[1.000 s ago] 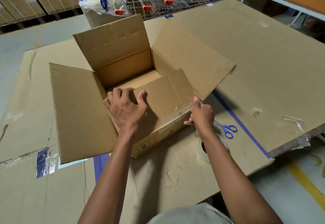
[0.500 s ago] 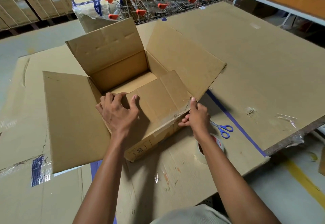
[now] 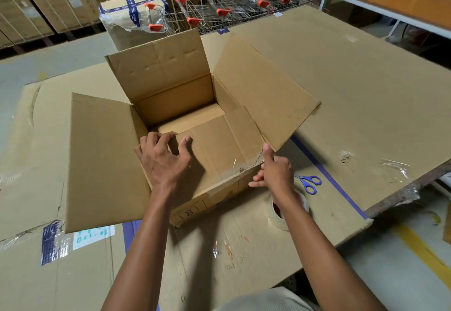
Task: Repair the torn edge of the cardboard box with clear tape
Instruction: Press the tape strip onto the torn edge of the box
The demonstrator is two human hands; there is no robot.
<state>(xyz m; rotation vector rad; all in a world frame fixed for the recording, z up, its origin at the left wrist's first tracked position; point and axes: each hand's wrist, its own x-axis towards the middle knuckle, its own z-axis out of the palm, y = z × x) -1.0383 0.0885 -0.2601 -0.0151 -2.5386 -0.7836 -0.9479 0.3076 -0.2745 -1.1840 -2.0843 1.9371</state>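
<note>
Work surface: table covered in flat cardboard sheets (image 3: 366,91), old tape scraps stuck on it. Cardboard box (image 3: 102,159) sits open-topped in the middle of the sheets, directly in front of the person, one corner towards them; left, far and right flaps splayed outward, near flap (image 3: 227,139) folded in over the opening. Both forearms reach in from the bottom of the view. Left hand (image 3: 163,161): knuckles up, fingers hooked over the free edge of the near flap, thumb tip down on its top face, so the flap is gripped between them. Right hand (image 3: 275,171): at the box's right front corner, thumb straight and pointing up against the corner, fingers laid sideways on the outer front wall; it presses and grasps nothing. Clear tape (image 3: 234,166): glossy strip along the fold of the near flap, wrinkled and catching light near the corner, ragged cardboard showing beneath it. Tape roll (image 3: 280,220) lies flat on the sheet under the right wrist, partly hidden. Blue-handled scissors (image 3: 308,182) just beside the roll.
</note>
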